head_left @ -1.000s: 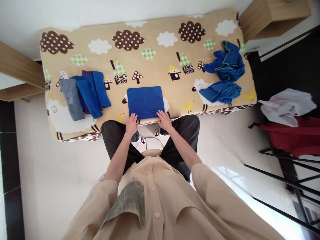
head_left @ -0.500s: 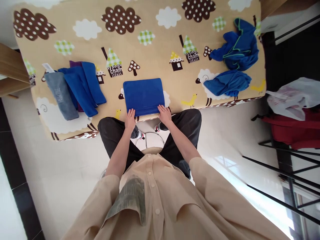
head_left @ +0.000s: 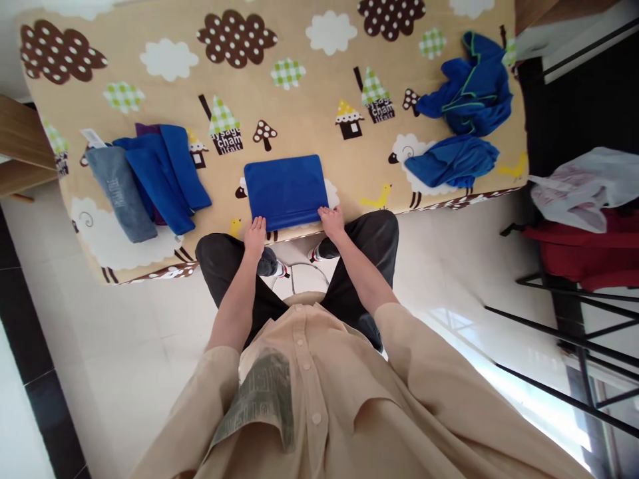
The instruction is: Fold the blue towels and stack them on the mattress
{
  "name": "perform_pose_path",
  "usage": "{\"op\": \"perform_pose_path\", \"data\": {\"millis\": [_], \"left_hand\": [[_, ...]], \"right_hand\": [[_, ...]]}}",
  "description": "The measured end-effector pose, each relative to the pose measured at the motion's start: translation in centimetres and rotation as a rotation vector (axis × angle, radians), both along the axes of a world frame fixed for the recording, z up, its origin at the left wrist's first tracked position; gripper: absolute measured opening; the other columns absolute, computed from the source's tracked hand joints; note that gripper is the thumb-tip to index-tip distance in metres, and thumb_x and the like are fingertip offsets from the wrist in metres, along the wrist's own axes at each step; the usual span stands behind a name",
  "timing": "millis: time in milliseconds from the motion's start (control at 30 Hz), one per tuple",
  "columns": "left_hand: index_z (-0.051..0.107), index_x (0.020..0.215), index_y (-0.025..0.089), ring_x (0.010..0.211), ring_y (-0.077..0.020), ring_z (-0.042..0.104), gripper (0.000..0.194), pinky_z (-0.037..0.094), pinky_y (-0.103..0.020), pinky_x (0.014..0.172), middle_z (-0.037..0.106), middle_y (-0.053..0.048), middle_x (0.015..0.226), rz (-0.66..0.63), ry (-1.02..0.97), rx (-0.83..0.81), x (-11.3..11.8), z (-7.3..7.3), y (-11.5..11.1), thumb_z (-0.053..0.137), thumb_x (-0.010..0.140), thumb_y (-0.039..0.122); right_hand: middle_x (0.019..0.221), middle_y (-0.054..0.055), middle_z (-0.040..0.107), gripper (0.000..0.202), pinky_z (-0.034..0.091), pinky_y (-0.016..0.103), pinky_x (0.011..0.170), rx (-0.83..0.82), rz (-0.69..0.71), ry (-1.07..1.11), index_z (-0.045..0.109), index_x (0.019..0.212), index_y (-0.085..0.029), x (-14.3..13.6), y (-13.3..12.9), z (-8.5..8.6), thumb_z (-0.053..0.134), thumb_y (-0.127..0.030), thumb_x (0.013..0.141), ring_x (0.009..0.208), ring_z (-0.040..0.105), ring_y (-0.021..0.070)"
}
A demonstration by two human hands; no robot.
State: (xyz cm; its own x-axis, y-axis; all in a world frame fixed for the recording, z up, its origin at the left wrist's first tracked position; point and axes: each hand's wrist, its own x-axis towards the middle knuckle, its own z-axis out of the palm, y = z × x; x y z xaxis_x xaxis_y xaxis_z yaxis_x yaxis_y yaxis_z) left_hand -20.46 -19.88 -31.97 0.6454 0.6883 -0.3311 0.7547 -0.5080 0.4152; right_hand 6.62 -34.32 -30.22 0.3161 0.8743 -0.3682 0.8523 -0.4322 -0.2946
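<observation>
A blue cloth point(head_left: 285, 187) lies flat in a neat rectangle at the near side of the bed-like surface, a narrow folded strip along its near edge. My left hand point(head_left: 255, 235) pinches its near left corner, fingers closed. At the near right corner, my right hand point(head_left: 331, 221) has its fingers curled closed on the cloth's edge. To the left lie folded blue cloths point(head_left: 158, 174) with a bit of purple beneath, and a grey-blue rolled cloth point(head_left: 121, 194) with a white tag. Two crumpled blue cloths sit to the right, one with green edging point(head_left: 474, 86), the other plain point(head_left: 453, 161).
A beige sheet point(head_left: 304, 126) printed with sheep, clouds and houses covers the surface. My knees are against its near edge. On the right, a black metal rack point(head_left: 559, 372) stands by a white plastic bag point(head_left: 582, 189) and red fabric point(head_left: 589, 253).
Both my hands have slid slightly outward along the near edge to the cloth's corners, and the fingers have curled in from lying flatter. The view has shifted a little.
</observation>
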Motion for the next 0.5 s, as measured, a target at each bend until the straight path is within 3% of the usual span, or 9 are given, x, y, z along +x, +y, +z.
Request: {"op": "perform_pose_path", "data": {"millis": [133,333,500], "left_hand": [[0.055,0.156,0.003,0.158,-0.0282,0.04,0.067,0.026,-0.049,0.135,0.05,-0.022,0.162,0.004,0.004,-0.017,-0.6,0.9,-1.2,0.028,0.095,-0.002],[0.059,0.154,0.009,0.154,-0.0264,0.048,0.07,0.03,-0.048,0.133,0.056,-0.021,0.157,0.049,-0.011,-0.033,-1.5,1.4,-3.4,0.029,0.093,-0.003],[0.061,0.151,0.006,0.154,-0.0264,0.047,0.067,0.03,-0.046,0.133,0.053,-0.023,0.159,0.066,-0.025,-0.042,-2.0,1.4,-4.2,0.03,0.092,-0.005]], "right_hand": [[0.141,0.021,0.07,0.049,0.035,0.05,0.115,-0.015,0.005,-0.027,0.073,0.13,-0.01,-0.6,-0.9,1.1,0.031,-0.003,0.105,0.133,0.064,0.0311],[0.111,0.017,0.081,0.043,0.039,0.042,0.109,-0.025,-0.034,-0.047,0.08,0.119,-0.016,-1.1,-2.7,1.6,0.044,-0.002,0.099,0.109,0.072,0.0269],[0.112,0.019,0.08,0.044,0.041,0.045,0.111,-0.007,-0.089,-0.002,0.082,0.123,-0.016,-0.9,-3.2,0.9,0.051,-0.002,0.094,0.111,0.071,0.0306]]}}
